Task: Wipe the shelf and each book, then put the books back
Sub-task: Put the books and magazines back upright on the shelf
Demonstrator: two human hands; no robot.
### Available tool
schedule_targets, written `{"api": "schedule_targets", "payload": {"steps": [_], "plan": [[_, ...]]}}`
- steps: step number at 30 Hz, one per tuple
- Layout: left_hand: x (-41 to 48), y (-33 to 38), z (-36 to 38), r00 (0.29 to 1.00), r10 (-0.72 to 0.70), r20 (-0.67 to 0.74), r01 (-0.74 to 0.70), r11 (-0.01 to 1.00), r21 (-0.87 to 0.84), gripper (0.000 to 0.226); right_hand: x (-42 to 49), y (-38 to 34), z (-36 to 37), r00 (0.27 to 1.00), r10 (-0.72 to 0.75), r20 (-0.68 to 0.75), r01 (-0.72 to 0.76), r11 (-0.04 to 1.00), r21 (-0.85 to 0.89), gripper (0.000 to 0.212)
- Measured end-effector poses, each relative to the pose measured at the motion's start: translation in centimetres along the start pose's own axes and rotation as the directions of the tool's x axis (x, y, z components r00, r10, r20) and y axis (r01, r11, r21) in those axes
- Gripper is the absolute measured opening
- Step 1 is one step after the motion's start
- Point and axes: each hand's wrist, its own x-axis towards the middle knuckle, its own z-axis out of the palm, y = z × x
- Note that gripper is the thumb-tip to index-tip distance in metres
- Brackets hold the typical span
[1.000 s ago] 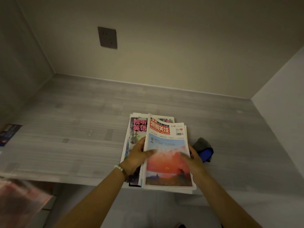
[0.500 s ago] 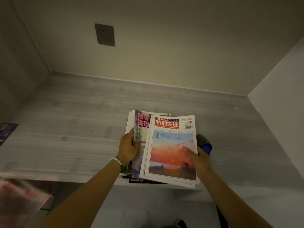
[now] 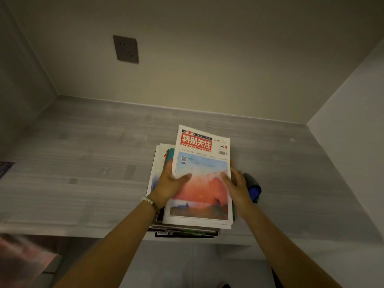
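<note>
A stack of magazines lies on the grey wood-grain shelf, overhanging its front edge. The top magazine has a red title block and an orange sunset cover. My left hand grips the left edge of the top magazines, with its thumb across the cover. My right hand lies against the stack's right edge, fingers fairly straight and thumb on the cover. A dark grey and blue cloth sits on the shelf just right of my right hand, partly hidden by it.
A dark wall socket is on the back wall. Side walls close the shelf at left and right. A dark printed item lies at the shelf's far left edge. Something reddish and blurred is below the shelf at the lower left.
The sunset magazine has shifted left onto the rest, covering the pink-titled one. My left thumb has moved onto the cover, and my right hand has gone to the right edge.
</note>
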Motion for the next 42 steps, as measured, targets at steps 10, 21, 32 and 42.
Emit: {"api": "schedule_targets", "payload": {"steps": [10, 21, 32, 42], "plan": [[-1.3, 7.9, -0.3, 0.975, 0.220, 0.033, -0.217, 0.973, -0.080, 0.034, -1.0, -7.7, -2.0, 0.932, -0.360, -0.039, 0.362, 0.919, 0.154, 0.033], [-0.9, 4.3, -2.1, 0.992, 0.123, 0.022, -0.125, 0.984, 0.124, 0.034, -0.4, -3.7, -0.8, 0.976, -0.178, 0.130, 0.182, 0.983, -0.025, 0.034], [-2.5, 1.1, -10.0, 0.978, -0.203, -0.036, 0.204, 0.978, 0.033, 0.037, -1.0, 3.3, -1.4, 0.953, 0.301, -0.020, -0.299, 0.951, 0.080, 0.016], [-2.1, -0.6, -9.5, 0.980, -0.196, -0.014, 0.197, 0.979, 0.046, 0.030, 2.0, -4.0, -5.2, 0.820, -0.369, -0.438, 0.302, 0.928, -0.217, 0.025]]}}
